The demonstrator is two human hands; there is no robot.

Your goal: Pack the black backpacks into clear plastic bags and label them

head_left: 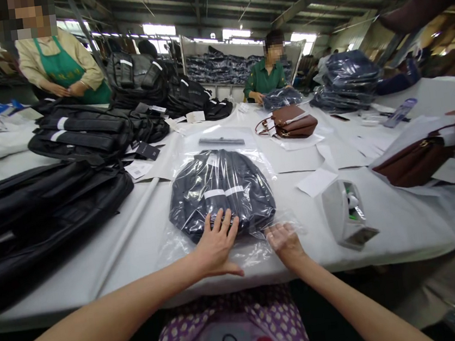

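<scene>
A black backpack (235, 164) lies inside a clear plastic bag (257, 252) on the white table in front of me. My left hand (217, 243) rests on the lower part of the wrapped backpack, with its fingers spread on the plastic. At the backpack's lower right corner, my right hand (284, 242) has its fingers curled round a bunched edge of the same plastic bag. White strips cross the backpack's straps under the film. The bag's far end, with a dark printed strip, lies flat beyond the backpack.
Black backpacks (79, 135) are piled on the left. A brown handbag (294, 122) sits beyond, and another brown bag (415, 160) lies at right, near a person's hand. A white box (341, 215) stands on my right. Two people work across the table, near wrapped bags (348, 80).
</scene>
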